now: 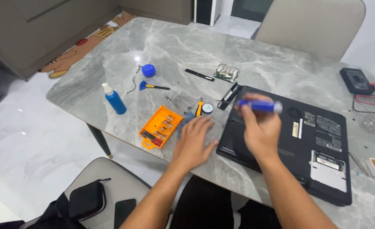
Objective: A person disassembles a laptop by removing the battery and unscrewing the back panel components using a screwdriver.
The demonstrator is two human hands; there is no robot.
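A black laptop point(319, 140) lies upside down on the grey marble table point(187, 46), with one compartment open near its right front corner. Over the laptop's left part, my right hand point(260, 127) grips a blue screwdriver point(259, 106) held sideways. My left hand point(194, 142) lies flat, fingers spread, on the table just left of the laptop, beside an orange bit case point(160, 127) and touching a blue cloth point(186, 121).
A blue bottle point(114, 100), blue cap point(148, 70), small brush point(152, 86), black strip point(199, 74), circuit board point(226, 72), clear lid point(183, 101) and tape roll point(207, 108) lie on the table. A multimeter point(356, 80) with red leads sits far right. Chairs stand near and far.
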